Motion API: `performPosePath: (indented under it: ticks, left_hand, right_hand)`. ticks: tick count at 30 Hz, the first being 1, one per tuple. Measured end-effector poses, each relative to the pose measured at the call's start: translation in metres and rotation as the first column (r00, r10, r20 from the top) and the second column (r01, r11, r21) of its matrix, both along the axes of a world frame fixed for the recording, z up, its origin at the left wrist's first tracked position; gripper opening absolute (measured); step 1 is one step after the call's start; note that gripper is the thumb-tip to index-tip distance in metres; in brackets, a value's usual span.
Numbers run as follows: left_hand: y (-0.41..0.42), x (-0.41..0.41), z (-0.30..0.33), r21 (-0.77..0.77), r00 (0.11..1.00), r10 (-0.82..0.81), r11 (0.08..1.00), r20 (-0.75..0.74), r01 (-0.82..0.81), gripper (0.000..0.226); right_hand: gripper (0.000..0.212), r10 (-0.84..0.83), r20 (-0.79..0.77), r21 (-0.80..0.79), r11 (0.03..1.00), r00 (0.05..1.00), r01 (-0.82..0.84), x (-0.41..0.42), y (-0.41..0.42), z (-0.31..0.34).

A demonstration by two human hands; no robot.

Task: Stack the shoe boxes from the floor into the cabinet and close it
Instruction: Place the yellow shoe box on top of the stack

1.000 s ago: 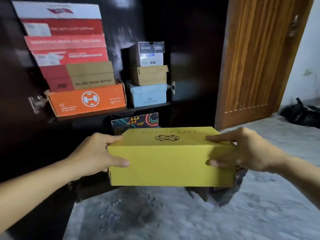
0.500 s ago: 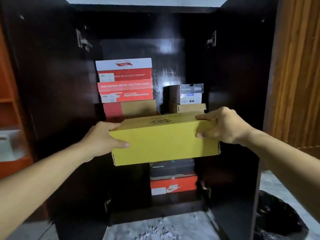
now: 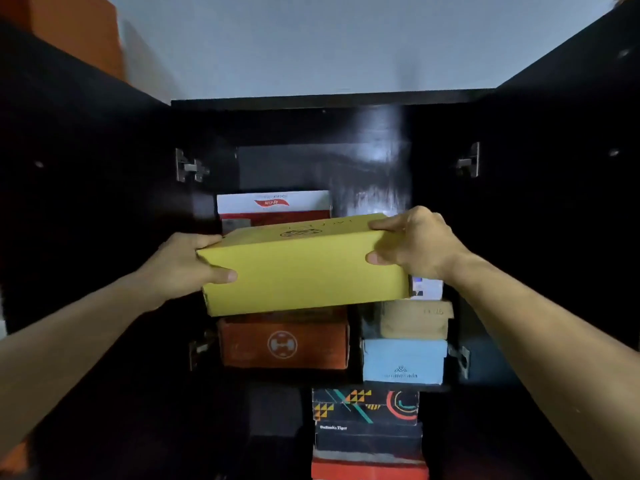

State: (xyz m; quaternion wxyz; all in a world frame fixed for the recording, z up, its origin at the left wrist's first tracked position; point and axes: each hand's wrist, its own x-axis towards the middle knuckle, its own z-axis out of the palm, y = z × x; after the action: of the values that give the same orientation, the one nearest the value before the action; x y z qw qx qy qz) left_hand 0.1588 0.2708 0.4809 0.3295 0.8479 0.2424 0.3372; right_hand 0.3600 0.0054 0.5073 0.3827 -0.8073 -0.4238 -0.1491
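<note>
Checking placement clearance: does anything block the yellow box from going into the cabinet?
Both doors stand open. The yellow box, gripped by left hand and right hand, faces the left stack's ArchFit box; space above it looks free.

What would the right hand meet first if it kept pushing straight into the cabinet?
Probably the small grey-white box topping the right stack, just beyond the right hand gripping the yellow box; depth is unclear, so it might pass above.

Two hands, nine shoe boxes

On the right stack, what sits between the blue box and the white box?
A tan box sits between the blue box and white box, in the head view.
</note>
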Motion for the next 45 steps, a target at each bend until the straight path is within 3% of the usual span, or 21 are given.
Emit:
performPosePath:
  ticks: [8,19,29,33,37,40,42,45]
  left_hand:
    - [0.023,0.047,0.065,0.068,0.998,0.045,0.997,0.039,-0.048,0.085]
    - [0.096,0.103,0.121,0.078,0.969,-0.015,0.997,0.248,-0.004,0.085]
    - [0.169,0.164,0.149,0.146,0.946,0.117,0.975,0.302,-0.168,0.071]
    - [0.192,0.184,0.150,0.161,0.916,0.256,0.935,0.309,-0.316,0.062]
    - [0.190,0.202,0.140,0.334,0.898,0.386,0.835,0.212,-0.437,0.068]
    - [0.189,0.215,0.121,0.595,0.911,0.392,0.705,0.126,-0.386,0.092]
    - [0.194,0.223,0.108,0.732,0.926,0.365,0.605,0.095,-0.314,0.095]
    - [0.195,0.232,0.095,0.744,0.947,0.320,0.639,-0.026,-0.195,0.095]
  right_hand:
    - [0.058,-0.023,0.072,0.051,0.998,0.997,0.019,0.039,0.027,0.073]
    - [0.057,-0.110,0.132,0.136,0.986,0.985,0.092,0.086,0.097,0.131]
    - [0.060,-0.171,0.020,0.172,0.971,0.985,0.165,0.123,0.188,0.144]
    - [0.058,-0.188,-0.018,0.190,0.964,0.982,0.188,0.133,0.220,0.140]
    - [0.058,-0.263,0.014,0.212,0.944,0.965,0.255,0.132,0.243,0.138]
    - [0.055,-0.310,0.078,0.243,0.928,0.948,0.283,0.134,0.257,0.129]
    - [0.055,-0.293,0.115,0.269,0.929,0.949,0.254,0.140,0.265,0.124]
    - [0.071,-0.245,0.220,0.109,0.968,0.944,0.226,0.155,0.276,0.116]
